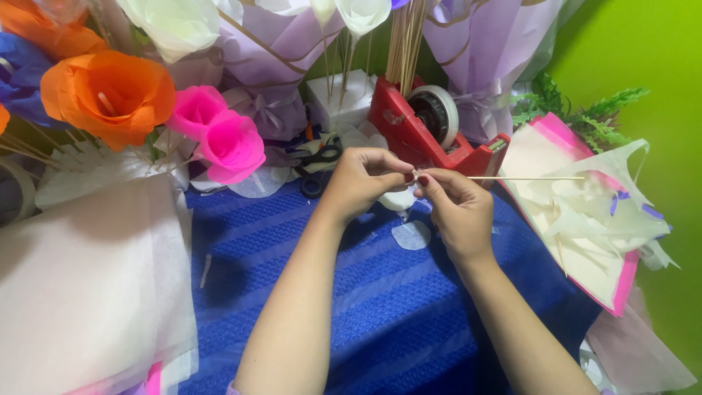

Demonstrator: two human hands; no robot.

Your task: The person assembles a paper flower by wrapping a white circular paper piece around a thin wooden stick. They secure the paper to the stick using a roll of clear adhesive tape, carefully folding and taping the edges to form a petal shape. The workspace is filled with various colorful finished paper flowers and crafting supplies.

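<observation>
Both hands are pinching a thin wooden skewer [526, 178] over the blue towel-covered table [380, 307]; the left hand [362, 183] and right hand [455, 205] are wrapping its tip with white paper; only the bud is started, judging by the bare stick.

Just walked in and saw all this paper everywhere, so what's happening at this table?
A person is working over a blue cloth. The left hand and right hand meet at one end of a thin wooden stick, pinching a small white paper piece there. Another white petal shape lies on the cloth below. A red tape dispenser, scissors and finished orange and pink paper flowers sit behind.
</observation>
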